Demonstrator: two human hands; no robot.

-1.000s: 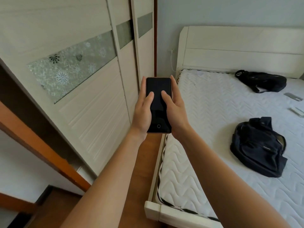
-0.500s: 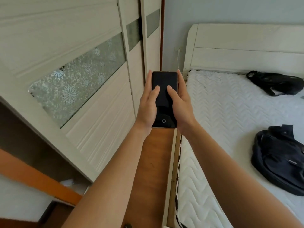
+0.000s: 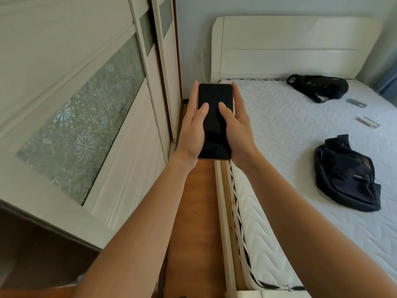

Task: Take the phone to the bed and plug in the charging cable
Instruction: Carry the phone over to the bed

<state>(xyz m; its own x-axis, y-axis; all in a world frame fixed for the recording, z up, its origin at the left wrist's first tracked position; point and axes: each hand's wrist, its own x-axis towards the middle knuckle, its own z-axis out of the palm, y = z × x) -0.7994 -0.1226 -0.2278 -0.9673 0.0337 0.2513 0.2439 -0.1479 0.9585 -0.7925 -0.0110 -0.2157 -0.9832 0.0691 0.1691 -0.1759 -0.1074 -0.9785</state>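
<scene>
Bed (image 3: 290,130): bare white mattress, two dark bags on it.
Cable (image 3: 202,65): white, hanging on the wall beside the headboard.
Phone (image 3: 214,121): dark screen, over the floor beside the bed.
Hands: left hand (image 3: 192,134) and right hand (image 3: 239,134) both grasping the phone, thumbs on the screen.

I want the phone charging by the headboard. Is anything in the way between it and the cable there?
Nothing visible. The phone is in both hands, and the floor strip between wardrobe and bed runs clear to the cable hanging on the wall.
</scene>
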